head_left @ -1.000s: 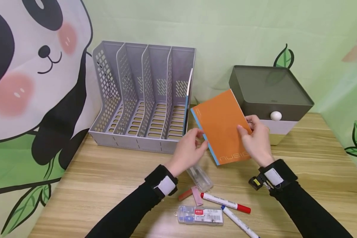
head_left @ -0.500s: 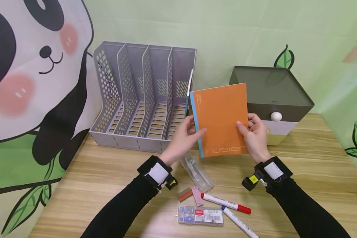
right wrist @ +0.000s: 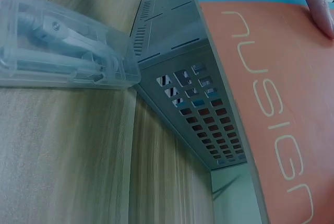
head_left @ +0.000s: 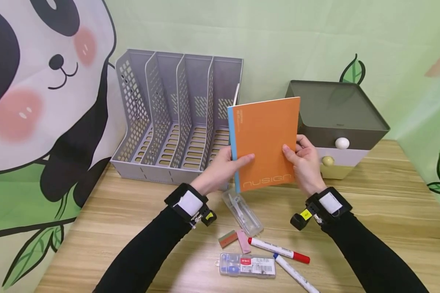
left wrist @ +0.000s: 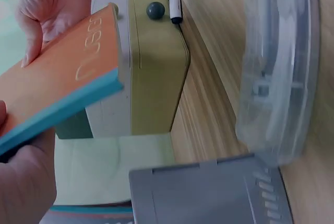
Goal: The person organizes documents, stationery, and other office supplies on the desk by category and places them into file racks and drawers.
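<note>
Orange Nusign notebook (head_left: pixel 265 140), tilted a second ago, I now log nearly upright before the right end of the four-slot file rack (head_left: pixel 157 174), left hand (head_left: pixel 223 169) gripping its blue spine (head_left: pixel 232 134), right hand (head_left: pixel 305 165) its opposite edge, seemingly better controlled.

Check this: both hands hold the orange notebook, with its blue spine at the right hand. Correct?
Not quite: the blue spine is at the left hand, not the right hand; the head view shows it. Both hands do hold the orange notebook.
</note>
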Action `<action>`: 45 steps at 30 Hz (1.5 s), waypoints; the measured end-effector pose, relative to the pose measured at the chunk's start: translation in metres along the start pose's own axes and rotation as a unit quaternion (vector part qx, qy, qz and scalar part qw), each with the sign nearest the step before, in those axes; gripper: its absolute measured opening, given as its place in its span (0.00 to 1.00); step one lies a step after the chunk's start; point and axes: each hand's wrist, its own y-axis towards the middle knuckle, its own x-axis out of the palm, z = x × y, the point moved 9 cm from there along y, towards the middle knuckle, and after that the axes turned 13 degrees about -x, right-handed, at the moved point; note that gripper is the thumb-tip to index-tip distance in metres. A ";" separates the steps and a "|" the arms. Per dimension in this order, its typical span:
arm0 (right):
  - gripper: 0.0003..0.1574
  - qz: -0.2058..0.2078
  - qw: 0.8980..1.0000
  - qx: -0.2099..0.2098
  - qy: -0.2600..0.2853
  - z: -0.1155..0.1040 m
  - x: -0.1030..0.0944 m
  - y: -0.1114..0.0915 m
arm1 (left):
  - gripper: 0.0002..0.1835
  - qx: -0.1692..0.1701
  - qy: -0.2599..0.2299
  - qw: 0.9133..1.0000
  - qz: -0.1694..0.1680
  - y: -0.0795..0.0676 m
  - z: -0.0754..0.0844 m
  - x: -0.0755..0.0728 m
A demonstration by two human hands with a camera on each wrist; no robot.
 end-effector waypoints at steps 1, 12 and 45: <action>0.10 -0.004 1.000 -0.001 -0.003 0.000 0.001 0.000 | 0.16 0.002 0.008 1.000 -0.004 -0.001 0.001 0.000; 0.11 -0.030 0.998 0.001 -0.053 0.004 0.008 0.003 | 0.13 0.069 0.147 0.987 -0.001 -0.011 0.019 -0.008; 0.21 -0.103 0.984 -0.017 -0.143 0.009 0.031 0.002 | 0.08 0.393 0.146 0.853 0.311 -0.085 0.092 -0.095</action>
